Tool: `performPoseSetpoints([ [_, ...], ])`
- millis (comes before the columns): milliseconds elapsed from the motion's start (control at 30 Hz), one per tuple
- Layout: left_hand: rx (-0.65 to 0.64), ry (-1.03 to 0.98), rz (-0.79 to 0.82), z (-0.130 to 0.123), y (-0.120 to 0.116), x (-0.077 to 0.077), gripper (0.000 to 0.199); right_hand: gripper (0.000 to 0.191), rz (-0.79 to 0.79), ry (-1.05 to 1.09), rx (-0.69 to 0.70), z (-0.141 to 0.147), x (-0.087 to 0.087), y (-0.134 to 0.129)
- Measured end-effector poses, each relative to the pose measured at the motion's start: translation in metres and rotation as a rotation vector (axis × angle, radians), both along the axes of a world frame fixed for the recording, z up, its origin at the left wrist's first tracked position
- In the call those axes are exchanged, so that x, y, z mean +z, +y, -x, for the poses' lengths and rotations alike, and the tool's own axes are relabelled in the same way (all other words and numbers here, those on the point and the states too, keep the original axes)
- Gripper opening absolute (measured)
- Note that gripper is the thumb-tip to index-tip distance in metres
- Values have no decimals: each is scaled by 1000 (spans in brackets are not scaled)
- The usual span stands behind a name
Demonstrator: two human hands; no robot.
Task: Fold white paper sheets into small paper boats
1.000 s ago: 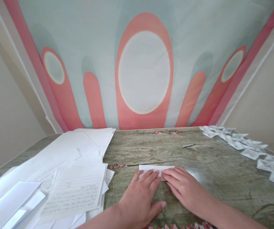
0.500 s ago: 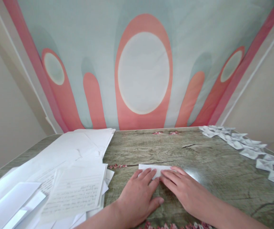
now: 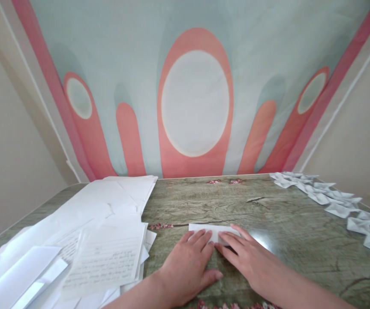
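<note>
Left hand [image 3: 189, 267]: palm down, reaching in from the near edge, fingertips pointing far and slightly right. Grip: fingers slightly fanned, thumb held well out to the right and off the paper; fingertips laid on the left part of the folded white paper [image 3: 211, 228], pressing rather than pinching.

Right hand [image 3: 247, 257]: palm down, forearm entering from the near right, fingers pointing far left. Grip: fingers a little apart, tips on the right part of the same paper; thumb hidden, its position cannot be told.

Folded white paper, one: flat on the desk [image 3: 210, 197], under the fingertips of both hands, its far edge showing beyond them.

Paper stack [image 3: 107, 253]: left side, loose sheets, some with writing.

Folded paper pieces [image 3: 342, 210]: many, white, in an uneven band along the far right.
</note>
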State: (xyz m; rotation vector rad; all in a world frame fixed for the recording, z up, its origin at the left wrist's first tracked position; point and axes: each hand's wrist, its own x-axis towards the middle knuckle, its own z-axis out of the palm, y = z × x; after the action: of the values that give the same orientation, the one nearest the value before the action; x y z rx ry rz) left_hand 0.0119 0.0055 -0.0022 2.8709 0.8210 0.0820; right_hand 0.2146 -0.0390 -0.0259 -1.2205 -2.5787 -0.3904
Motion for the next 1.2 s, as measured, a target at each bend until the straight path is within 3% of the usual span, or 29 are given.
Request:
performPoseSetpoints([
  [400, -9, 9, -16, 0, 1, -1, 54, 25, 60, 5, -122, -11, -9, -4],
  [567, -7, 9, -20, 0, 1, -2, 54, 22, -8, -21, -224, -23, -24, -7],
  [767, -11, 16, -25, 1, 1, -2, 54, 21, -16, -94, -251, -28, -35, -7],
  [967, -11, 14, -24, 1, 1, -3, 52, 22, -18, -103, -268, -28, -29, -9],
  [1200, -12, 9, -47, 0, 2, -4, 52, 20, -10, -145, -297, -26, -8, -5],
])
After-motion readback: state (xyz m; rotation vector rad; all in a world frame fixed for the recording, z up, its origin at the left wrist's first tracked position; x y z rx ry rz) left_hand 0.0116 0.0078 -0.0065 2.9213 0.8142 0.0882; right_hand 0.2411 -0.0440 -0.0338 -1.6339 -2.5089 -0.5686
